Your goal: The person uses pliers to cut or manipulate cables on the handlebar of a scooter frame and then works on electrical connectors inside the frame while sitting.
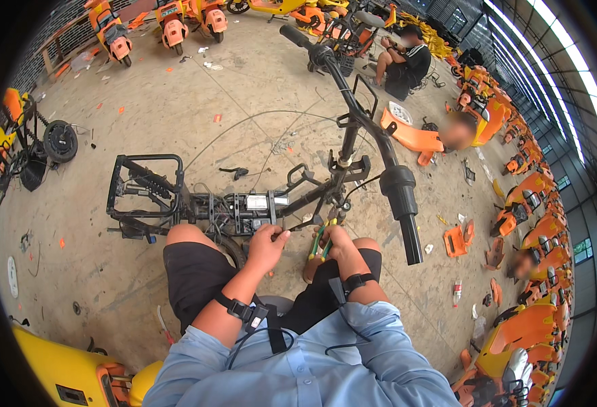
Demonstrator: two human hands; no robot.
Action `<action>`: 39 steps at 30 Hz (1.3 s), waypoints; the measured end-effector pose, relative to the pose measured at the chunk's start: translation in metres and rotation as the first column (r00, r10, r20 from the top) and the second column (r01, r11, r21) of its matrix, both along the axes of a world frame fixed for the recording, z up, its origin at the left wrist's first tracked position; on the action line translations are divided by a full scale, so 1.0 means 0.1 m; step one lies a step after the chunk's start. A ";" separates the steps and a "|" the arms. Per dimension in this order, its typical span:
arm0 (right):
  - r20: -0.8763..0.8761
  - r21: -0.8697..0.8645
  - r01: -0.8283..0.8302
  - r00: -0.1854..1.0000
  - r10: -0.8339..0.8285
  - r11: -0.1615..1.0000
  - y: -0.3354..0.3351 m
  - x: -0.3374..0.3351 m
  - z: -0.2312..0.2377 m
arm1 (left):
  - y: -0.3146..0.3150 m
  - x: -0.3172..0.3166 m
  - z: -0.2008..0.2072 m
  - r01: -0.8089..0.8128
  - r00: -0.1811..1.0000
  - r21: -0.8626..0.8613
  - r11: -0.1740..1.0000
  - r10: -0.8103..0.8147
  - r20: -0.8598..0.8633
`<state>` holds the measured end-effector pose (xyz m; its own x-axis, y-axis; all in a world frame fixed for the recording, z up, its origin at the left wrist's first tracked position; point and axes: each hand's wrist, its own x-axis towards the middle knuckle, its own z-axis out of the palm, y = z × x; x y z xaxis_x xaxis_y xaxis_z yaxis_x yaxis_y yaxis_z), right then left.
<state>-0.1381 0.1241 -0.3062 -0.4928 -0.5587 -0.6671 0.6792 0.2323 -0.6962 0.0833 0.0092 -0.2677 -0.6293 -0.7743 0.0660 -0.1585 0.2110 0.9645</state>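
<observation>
In front of my knees stands a stripped black scooter frame (pixel 298 200), its handlebar (pixel 380 139) reaching up to the right. My right hand (pixel 340 242) is closed around pliers with green and yellow handles (pixel 316 248). The jaws point away from me, close to thin cables by the steering column (pixel 344 159). My left hand (pixel 266 248) is closed in a pinch beside the frame's lower tube, at the end of a thin dark cable (pixel 300 226). The fingers partly hide where it is held.
A loose brake lever (pixel 234 173) lies on the concrete floor beyond the frame. Orange panels (pixel 457 241) and a bottle (pixel 457 293) are at the right. Rows of orange and yellow scooters (pixel 543 203) line that side. Another person (pixel 408 64) sits at the far right.
</observation>
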 end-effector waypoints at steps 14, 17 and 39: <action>0.000 -0.431 -0.211 0.972 0.234 0.877 -0.11 0.10 0.53 | -0.03 -0.04 0.00 0.007 1.000 -0.061 0.998 -0.007 -0.006; 0.042 -0.522 -0.246 0.949 0.313 0.817 -0.23 -0.05 0.70 | 0.00 -0.03 0.01 -0.021 0.999 -0.039 0.999 0.020 -0.042; -0.018 -0.397 -0.500 0.843 0.538 0.770 -0.49 -1.18 1.02 | -0.02 0.09 -0.01 -0.036 0.999 -0.038 0.999 0.035 -0.030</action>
